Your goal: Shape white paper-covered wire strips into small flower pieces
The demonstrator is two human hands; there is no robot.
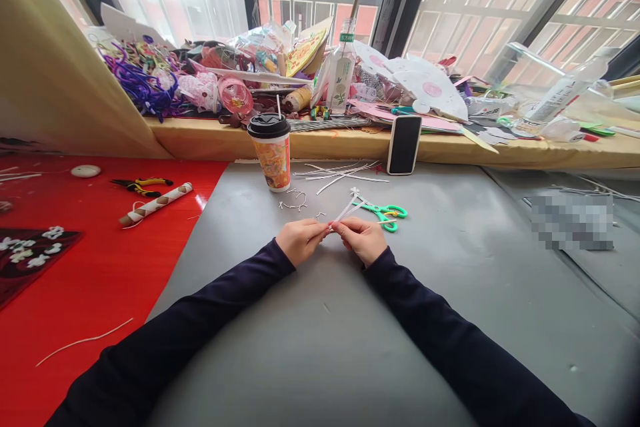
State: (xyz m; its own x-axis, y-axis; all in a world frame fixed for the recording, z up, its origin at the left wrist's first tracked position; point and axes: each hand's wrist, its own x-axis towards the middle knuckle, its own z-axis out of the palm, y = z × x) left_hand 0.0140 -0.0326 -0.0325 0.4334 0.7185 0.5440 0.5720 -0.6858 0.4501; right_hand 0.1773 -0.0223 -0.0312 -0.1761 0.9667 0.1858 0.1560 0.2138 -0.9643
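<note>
My left hand (299,240) and my right hand (363,239) meet over the grey table (450,307), both pinching a bundle of thin white strips (346,211) that slants up and away to the right. Its far end carries a small white flower-like tip. Just beyond my right hand lie green scissors (388,215). Small curled white scraps (294,202) lie ahead of my left hand. Both sleeves are dark navy.
A lidded paper cup (271,149) stands ahead on the left, loose white strips (340,175) and an upright phone (403,144) beside it. The sill behind is piled with craft clutter and a bottle (341,72). On the red mat (75,293) lie pliers (141,185) and a paper roll (155,203).
</note>
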